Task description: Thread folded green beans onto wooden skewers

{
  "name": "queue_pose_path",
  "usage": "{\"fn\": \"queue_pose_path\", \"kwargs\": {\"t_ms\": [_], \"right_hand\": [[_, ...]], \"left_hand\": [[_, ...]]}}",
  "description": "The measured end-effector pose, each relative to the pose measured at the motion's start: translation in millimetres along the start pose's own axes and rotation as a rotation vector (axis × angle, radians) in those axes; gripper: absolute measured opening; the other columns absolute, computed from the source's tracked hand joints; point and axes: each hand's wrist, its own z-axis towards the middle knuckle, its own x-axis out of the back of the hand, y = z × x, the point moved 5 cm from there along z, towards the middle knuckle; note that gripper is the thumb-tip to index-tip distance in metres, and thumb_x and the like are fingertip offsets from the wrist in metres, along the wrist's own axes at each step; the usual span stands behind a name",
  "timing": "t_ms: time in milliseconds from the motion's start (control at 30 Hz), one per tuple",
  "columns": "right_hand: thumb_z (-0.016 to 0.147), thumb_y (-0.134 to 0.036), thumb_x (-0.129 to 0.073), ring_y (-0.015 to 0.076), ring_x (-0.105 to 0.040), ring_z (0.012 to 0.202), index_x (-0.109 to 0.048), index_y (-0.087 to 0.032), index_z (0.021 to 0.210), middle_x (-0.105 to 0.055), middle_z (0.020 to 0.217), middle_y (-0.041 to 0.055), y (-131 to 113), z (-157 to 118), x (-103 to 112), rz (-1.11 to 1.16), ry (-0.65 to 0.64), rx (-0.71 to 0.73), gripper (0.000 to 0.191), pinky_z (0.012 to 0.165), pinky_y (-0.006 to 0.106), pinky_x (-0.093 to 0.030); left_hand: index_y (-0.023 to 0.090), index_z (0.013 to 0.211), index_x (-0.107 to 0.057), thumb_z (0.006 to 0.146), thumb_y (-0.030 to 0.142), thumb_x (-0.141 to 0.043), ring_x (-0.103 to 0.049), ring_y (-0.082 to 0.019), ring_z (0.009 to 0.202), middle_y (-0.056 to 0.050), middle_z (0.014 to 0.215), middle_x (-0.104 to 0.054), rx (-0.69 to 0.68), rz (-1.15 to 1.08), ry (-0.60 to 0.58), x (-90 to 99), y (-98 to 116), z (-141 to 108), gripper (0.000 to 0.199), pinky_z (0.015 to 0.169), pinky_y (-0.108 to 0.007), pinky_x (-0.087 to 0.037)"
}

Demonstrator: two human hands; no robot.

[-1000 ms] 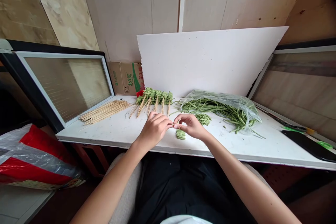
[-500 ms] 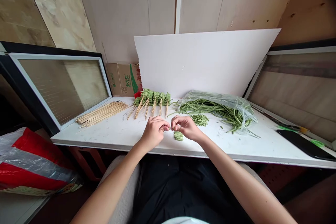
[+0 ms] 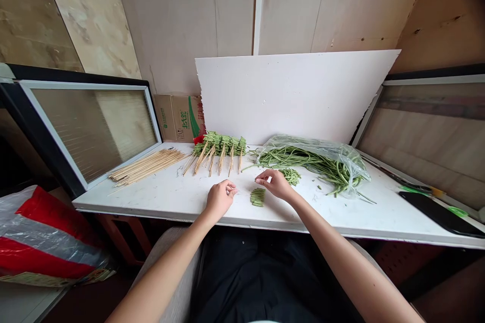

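Observation:
My left hand (image 3: 220, 198) hovers over the front of the white table with its fingers curled and thumb pressed in. If anything is held there, it is too small to make out. To its right, my right hand (image 3: 276, 184) has thumb and fingertips pinched together, and what lies between them is hidden. Just below it, a neat row of short green bean pieces (image 3: 257, 197) lies side by side. A heap of loose cut bean pieces (image 3: 291, 176) sits right behind the right hand.
Bare bamboo skewers (image 3: 147, 165) lie at the left. Skewers threaded with bean pieces (image 3: 223, 144) are stacked at the back. Long green beans (image 3: 303, 157) spill from a clear plastic bag (image 3: 341, 147). A black phone (image 3: 439, 212) rests on the right. A white board (image 3: 299, 96) stands behind.
My hands have moved apart from where they nearly met. The left has dropped lower and leftward; the right has moved slightly right, leaving the row of bean pieces more exposed.

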Motion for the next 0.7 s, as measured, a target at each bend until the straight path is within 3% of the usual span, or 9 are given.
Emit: {"fn": "queue_pose_path", "kwargs": {"t_ms": [167, 367, 500, 700], "right_hand": [[0.091, -0.048, -0.068, 0.0256, -0.066, 0.081, -0.082, -0.018, 0.087, -0.079, 0.087, 0.0119, 20, -3, -4, -0.162, -0.044, -0.033, 0.033, 0.078, 0.038, -0.05], [0.088, -0.056, -0.071, 0.0287, -0.064, 0.082, -0.083, -0.02, 0.078, -0.076, 0.08, 0.0119, 31, -5, -5, -0.244, -0.047, -0.05, 0.038, 0.088, 0.043, -0.049], [0.092, -0.06, -0.066, 0.0272, -0.063, 0.088, -0.083, -0.02, 0.086, -0.078, 0.091, 0.0119, 3, -4, -5, -0.19, -0.036, 0.027, 0.043, 0.091, 0.043, -0.048], [0.09, -0.06, -0.069, 0.0245, -0.065, 0.092, -0.081, -0.022, 0.093, -0.078, 0.097, 0.0096, -57, -8, -16, 0.05, -0.155, 0.116, 0.04, 0.08, 0.036, -0.048]], "left_hand": [[0.022, 0.096, -0.073, 0.086, 0.023, -0.073, -0.074, -0.022, 0.077, -0.005, 0.078, -0.078, -0.039, -0.124, -0.018, -4.5, -2, 0, 0.009, 0.076, -0.032, -0.056], [0.017, 0.102, -0.071, 0.082, 0.027, -0.08, -0.076, -0.024, 0.086, -0.009, 0.087, -0.08, 0.087, -0.383, -0.102, -4.1, -1, 3, 0.024, 0.084, -0.034, -0.057], [0.014, 0.106, -0.07, 0.078, 0.032, -0.086, -0.076, -0.023, 0.085, -0.012, 0.089, -0.08, 0.199, -0.598, -0.165, -6.0, 4, 3, 0.037, 0.085, -0.036, -0.057], [0.012, 0.106, -0.069, 0.074, 0.034, -0.093, -0.078, -0.023, 0.082, -0.014, 0.088, -0.081, 0.295, -0.859, -0.178, -10.5, 13, 1, 0.045, 0.087, -0.036, -0.058]]}}
